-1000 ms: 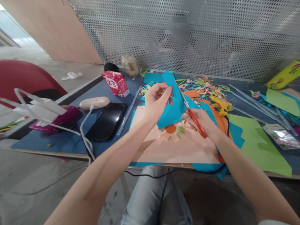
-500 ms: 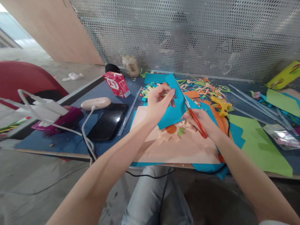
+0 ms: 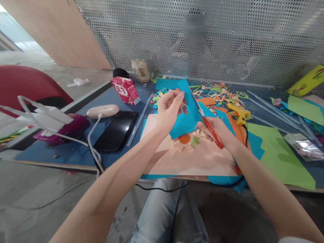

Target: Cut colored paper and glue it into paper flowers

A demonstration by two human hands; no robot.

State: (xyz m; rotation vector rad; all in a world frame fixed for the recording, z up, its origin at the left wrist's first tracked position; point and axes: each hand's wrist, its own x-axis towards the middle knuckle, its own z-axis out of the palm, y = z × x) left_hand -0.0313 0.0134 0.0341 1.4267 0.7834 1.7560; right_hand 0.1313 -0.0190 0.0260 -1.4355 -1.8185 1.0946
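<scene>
Holding almost as a second ago, the left hand (image 3: 169, 109) pinches blue paper (image 3: 184, 124) above the peach sheet (image 3: 192, 165), the right hand (image 3: 219, 130) gripping scissors (image 3: 211, 130) along its edge, suggesting little cutting progress

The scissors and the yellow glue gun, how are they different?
The scissors have red handles and shiny grey blades, while the glue gun is mostly yellow. The scissors are held in the right hand, but the glue gun lies loose by the paper scraps. The glue gun has a black cord; the scissors show none. Both have brightly coloured handles.
</scene>
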